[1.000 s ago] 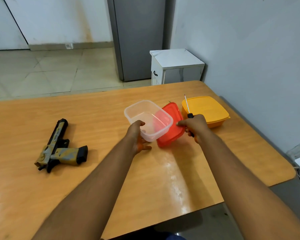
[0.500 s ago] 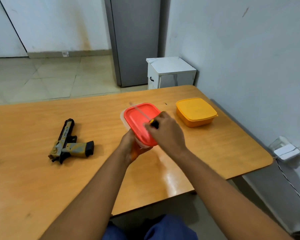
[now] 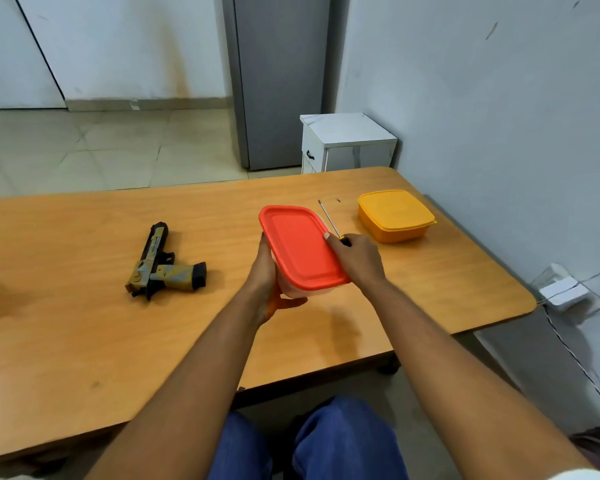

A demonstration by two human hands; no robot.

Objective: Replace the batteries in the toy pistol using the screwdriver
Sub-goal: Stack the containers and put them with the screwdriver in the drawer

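The left hand (image 3: 265, 271) cups the near-left side of a clear plastic container (image 3: 289, 288), fingers curled under it and thumb along its base. The red lid (image 3: 300, 245) sits on top of the container. The right hand (image 3: 357, 259) rests at the lid's right edge, fingers wrapped round the screwdriver (image 3: 330, 220), whose thin shaft points away across the wooden table (image 3: 84, 327). The toy pistol (image 3: 163, 265) lies flat on the table, well apart to the left. A yellow lidded container (image 3: 395, 214) stands near the right wall, beside the screwdriver tip
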